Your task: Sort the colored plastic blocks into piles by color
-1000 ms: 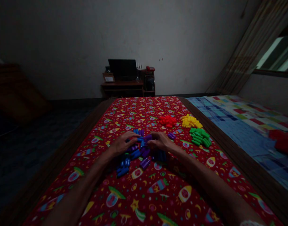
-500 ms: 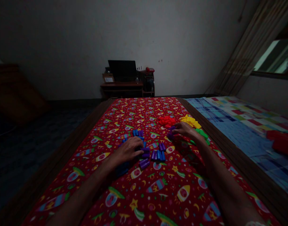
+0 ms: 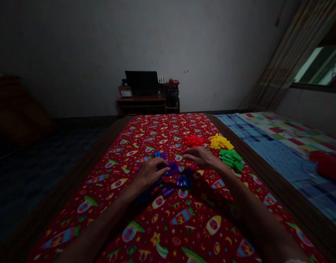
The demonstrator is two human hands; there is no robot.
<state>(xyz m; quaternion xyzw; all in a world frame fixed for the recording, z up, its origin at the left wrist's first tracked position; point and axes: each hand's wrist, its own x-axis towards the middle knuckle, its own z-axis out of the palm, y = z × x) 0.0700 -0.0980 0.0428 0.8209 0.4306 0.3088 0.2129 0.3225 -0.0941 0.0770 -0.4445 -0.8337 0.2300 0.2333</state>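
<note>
My left hand (image 3: 151, 171) is closed with thumb and fingers around short purple plastic tube-like pieces (image 3: 172, 168), lifted a little off the cloth. My right hand (image 3: 200, 157) hovers to the right of it, fingers stretched out, nothing visible in them. Below and between the hands lie mixed blue and purple pieces (image 3: 184, 181), with a purple pair (image 3: 168, 191) nearer me. Beyond my left hand sits another blue and purple group (image 3: 160, 155). More blue pieces are partly hidden under my left hand. Whatever lies behind my right hand is covered.
Piles of red pieces (image 3: 193, 141), yellow pieces (image 3: 220, 141) and green pieces (image 3: 231, 160) lie at the right of the red patterned cloth (image 3: 181, 233). A desk with a dark monitor (image 3: 142, 82) stands against the wall. A bed with checked covers (image 3: 255, 142) is on the right.
My right hand has moved left, away from the purple pieces near the red pile, toward my left hand. The left hand has raised purple pieces from the cloth.
</note>
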